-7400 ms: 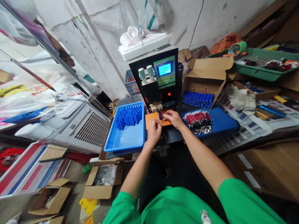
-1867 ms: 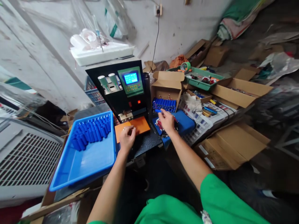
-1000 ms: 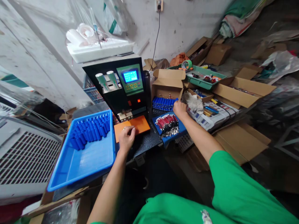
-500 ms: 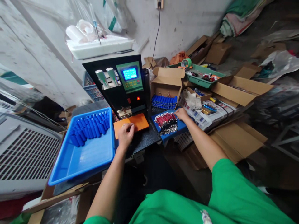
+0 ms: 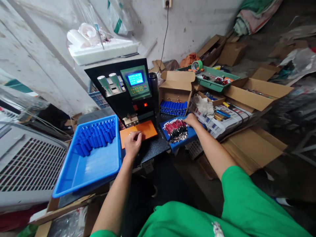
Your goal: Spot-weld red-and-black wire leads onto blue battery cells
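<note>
My left hand (image 5: 133,143) rests with curled fingers on the near edge of an orange pad (image 5: 146,129), which lies under the electrodes of a black spot-welding machine (image 5: 123,95). My right hand (image 5: 191,119) is stretched out to the right, with its fingers bent over the far end of a pile of red wire leads (image 5: 175,129) on a blue cushion (image 5: 184,139). What either hand holds is hidden. Behind the cushion an open cardboard box (image 5: 176,79) holds a row of blue cylindrical cells (image 5: 172,107).
A blue plastic tray (image 5: 86,186) with several blue cells (image 5: 95,138) stands left of the pad. A white grilled unit (image 5: 24,168) is at far left. A green tray (image 5: 214,86) and open cardboard boxes (image 5: 256,97) crowd the right; a foam slab (image 5: 103,52) tops the machine.
My right hand left the wire pile, reached to the box of blue cells, then came back to the far end of the red leads. My left hand stayed on the orange pad.
</note>
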The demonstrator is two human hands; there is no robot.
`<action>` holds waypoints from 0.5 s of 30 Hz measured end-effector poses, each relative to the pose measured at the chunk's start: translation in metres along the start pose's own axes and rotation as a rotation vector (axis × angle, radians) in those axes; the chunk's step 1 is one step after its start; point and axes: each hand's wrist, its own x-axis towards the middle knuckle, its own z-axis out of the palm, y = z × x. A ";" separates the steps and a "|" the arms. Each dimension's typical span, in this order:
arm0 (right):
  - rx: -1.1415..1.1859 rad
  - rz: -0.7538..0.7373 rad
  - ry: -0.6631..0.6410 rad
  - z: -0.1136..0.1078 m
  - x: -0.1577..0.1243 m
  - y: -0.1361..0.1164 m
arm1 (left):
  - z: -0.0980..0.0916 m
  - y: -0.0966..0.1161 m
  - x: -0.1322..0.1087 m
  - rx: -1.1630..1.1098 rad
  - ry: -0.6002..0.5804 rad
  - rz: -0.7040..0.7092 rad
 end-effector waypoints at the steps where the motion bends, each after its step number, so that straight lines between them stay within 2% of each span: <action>1: -0.022 -0.006 0.014 0.001 0.002 0.000 | 0.000 -0.001 0.000 0.002 0.001 0.000; 4: -0.031 -0.021 0.039 0.003 0.006 0.002 | 0.001 -0.002 -0.001 -0.002 0.001 0.000; 6: 0.061 -0.010 0.032 0.004 0.005 0.003 | 0.001 -0.003 -0.001 -0.005 -0.002 0.002; 12: 0.675 0.109 -0.012 -0.007 -0.018 0.003 | 0.001 -0.003 -0.001 -0.015 -0.001 -0.008; 15: 0.823 0.079 0.007 -0.020 -0.027 -0.001 | 0.001 -0.002 0.000 -0.013 0.000 -0.008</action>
